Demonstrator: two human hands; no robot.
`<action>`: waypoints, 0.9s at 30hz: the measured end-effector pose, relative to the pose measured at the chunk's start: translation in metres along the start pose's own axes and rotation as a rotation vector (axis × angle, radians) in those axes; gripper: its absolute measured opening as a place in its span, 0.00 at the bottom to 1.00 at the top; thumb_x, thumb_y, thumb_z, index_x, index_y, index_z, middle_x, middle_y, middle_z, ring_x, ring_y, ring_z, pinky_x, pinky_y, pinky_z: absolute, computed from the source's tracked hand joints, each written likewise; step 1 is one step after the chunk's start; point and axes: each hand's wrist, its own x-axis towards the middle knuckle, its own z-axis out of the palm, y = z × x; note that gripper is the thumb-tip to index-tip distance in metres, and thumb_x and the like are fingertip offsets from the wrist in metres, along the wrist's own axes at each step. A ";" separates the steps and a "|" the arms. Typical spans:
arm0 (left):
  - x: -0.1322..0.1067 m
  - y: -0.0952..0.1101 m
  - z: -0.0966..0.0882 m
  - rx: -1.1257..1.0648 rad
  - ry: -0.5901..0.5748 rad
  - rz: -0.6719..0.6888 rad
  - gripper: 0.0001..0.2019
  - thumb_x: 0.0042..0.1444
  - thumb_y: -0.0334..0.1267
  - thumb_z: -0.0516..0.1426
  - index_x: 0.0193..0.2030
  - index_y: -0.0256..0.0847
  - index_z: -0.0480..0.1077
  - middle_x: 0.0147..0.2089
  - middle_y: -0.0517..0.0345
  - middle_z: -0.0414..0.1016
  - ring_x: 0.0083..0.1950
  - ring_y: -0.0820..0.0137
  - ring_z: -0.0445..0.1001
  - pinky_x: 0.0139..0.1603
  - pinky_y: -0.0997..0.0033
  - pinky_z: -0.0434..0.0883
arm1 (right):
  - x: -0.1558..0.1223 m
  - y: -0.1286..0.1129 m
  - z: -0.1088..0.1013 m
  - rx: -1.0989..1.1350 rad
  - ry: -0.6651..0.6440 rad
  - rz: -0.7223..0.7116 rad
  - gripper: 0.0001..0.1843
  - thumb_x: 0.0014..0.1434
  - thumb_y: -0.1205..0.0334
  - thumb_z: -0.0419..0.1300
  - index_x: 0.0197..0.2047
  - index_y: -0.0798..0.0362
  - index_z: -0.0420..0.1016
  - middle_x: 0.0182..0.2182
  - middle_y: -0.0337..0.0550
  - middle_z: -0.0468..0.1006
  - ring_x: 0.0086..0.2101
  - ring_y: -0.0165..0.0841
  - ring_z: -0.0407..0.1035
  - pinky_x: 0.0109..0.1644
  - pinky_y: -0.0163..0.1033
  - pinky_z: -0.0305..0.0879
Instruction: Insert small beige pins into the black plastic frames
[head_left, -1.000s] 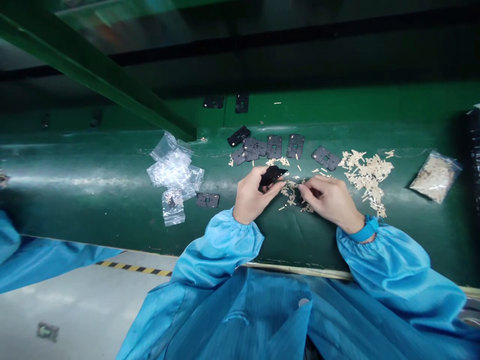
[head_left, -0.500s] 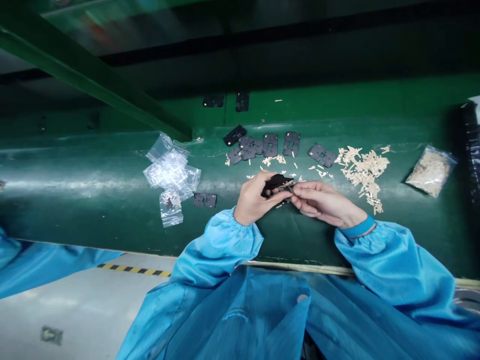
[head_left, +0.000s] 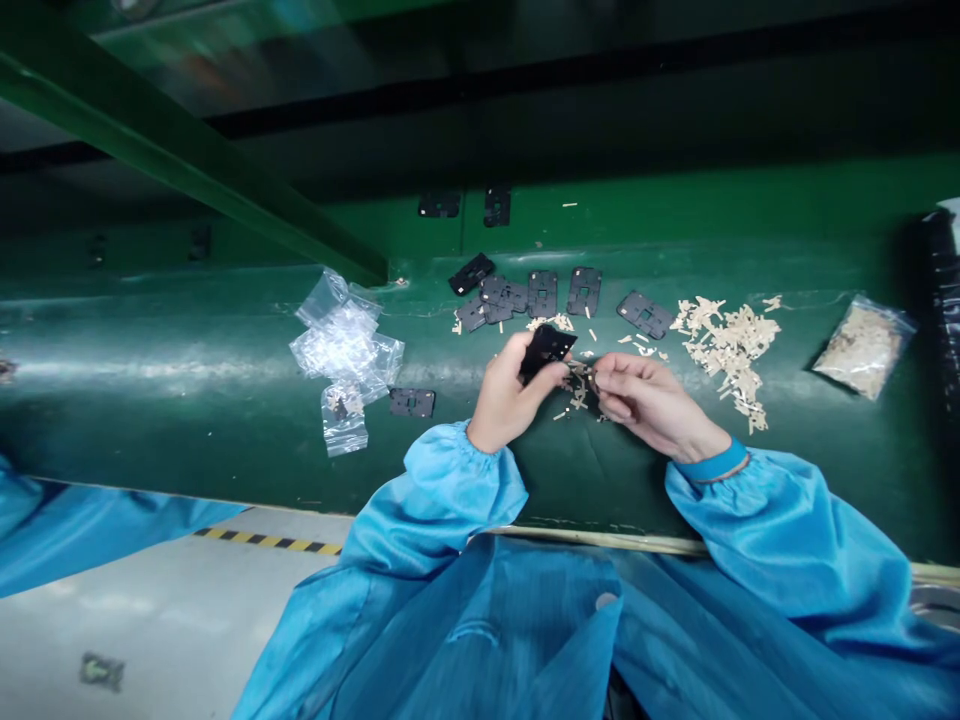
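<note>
Green surface runs ahead of me, with black plastic plates at upper centre and pale slivers heaped right of them. My left hand grips one black plate, and my right hand pinches a tiny piece at its edge, too small to identify.

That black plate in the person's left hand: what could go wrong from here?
The black plate is held only at its lower end by the left hand, so it might slip and fall among the pale slivers below. Those slivers also lie close to the row of black plates, so some could get mixed in. The bare right hand works right beside the plate, and a sharp sliver might nick its fingers.
</note>
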 end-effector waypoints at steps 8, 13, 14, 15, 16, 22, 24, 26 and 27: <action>0.007 -0.001 0.001 -0.171 0.039 -0.196 0.14 0.58 0.50 0.66 0.38 0.41 0.75 0.37 0.59 0.77 0.40 0.70 0.76 0.43 0.70 0.75 | 0.001 0.002 -0.001 -0.187 0.159 -0.125 0.11 0.55 0.57 0.71 0.31 0.53 0.75 0.17 0.30 0.64 0.18 0.23 0.53 0.20 0.32 0.48; 0.009 0.001 0.001 -0.408 0.108 -0.268 0.21 0.49 0.45 0.72 0.41 0.42 0.67 0.42 0.57 0.80 0.44 0.69 0.79 0.49 0.67 0.78 | 0.000 0.005 -0.002 -0.207 0.197 -0.177 0.09 0.56 0.60 0.70 0.31 0.53 0.75 0.19 0.31 0.67 0.18 0.23 0.55 0.20 0.32 0.48; 0.009 0.001 0.002 -0.437 0.119 -0.295 0.22 0.48 0.45 0.72 0.40 0.43 0.65 0.42 0.59 0.78 0.43 0.70 0.79 0.49 0.67 0.78 | 0.001 0.006 -0.002 -0.211 0.199 -0.182 0.09 0.56 0.60 0.70 0.31 0.53 0.76 0.18 0.31 0.67 0.18 0.23 0.55 0.20 0.32 0.49; 0.009 0.001 0.003 -0.462 0.125 -0.329 0.22 0.49 0.45 0.72 0.39 0.43 0.64 0.41 0.61 0.76 0.42 0.71 0.78 0.49 0.67 0.79 | 0.001 0.007 -0.001 -0.213 0.193 -0.182 0.08 0.57 0.60 0.70 0.32 0.53 0.76 0.18 0.31 0.67 0.18 0.23 0.56 0.21 0.31 0.49; 0.009 0.001 0.005 -0.486 0.125 -0.361 0.21 0.50 0.46 0.71 0.38 0.43 0.63 0.40 0.62 0.74 0.42 0.72 0.78 0.49 0.67 0.80 | 0.001 0.009 -0.001 -0.214 0.183 -0.180 0.08 0.57 0.60 0.70 0.32 0.53 0.76 0.18 0.31 0.68 0.18 0.23 0.57 0.21 0.31 0.50; 0.001 0.001 0.017 -0.497 0.029 -0.356 0.15 0.59 0.49 0.64 0.41 0.43 0.67 0.39 0.61 0.73 0.42 0.71 0.77 0.50 0.66 0.78 | 0.002 0.015 -0.001 -0.219 0.148 -0.179 0.10 0.59 0.56 0.70 0.35 0.52 0.76 0.21 0.36 0.76 0.21 0.27 0.66 0.24 0.33 0.59; 0.000 0.003 0.015 -0.381 -0.027 -0.342 0.14 0.59 0.48 0.65 0.38 0.41 0.69 0.36 0.61 0.74 0.39 0.72 0.76 0.46 0.69 0.76 | 0.003 0.014 -0.001 -0.206 0.176 -0.214 0.11 0.59 0.55 0.70 0.35 0.52 0.76 0.25 0.38 0.79 0.23 0.28 0.69 0.28 0.34 0.63; 0.001 0.004 0.011 -0.326 -0.090 -0.344 0.14 0.56 0.46 0.68 0.35 0.40 0.70 0.34 0.62 0.76 0.37 0.73 0.76 0.43 0.72 0.74 | 0.003 0.012 -0.002 -0.183 0.196 -0.252 0.10 0.59 0.56 0.70 0.35 0.52 0.75 0.27 0.39 0.80 0.25 0.28 0.70 0.30 0.35 0.65; 0.002 0.005 0.010 -0.331 -0.115 -0.354 0.15 0.54 0.45 0.69 0.34 0.40 0.70 0.33 0.61 0.77 0.37 0.73 0.76 0.42 0.73 0.74 | 0.003 0.011 -0.002 -0.174 0.199 -0.260 0.10 0.59 0.56 0.70 0.34 0.51 0.75 0.28 0.39 0.80 0.25 0.28 0.70 0.30 0.35 0.65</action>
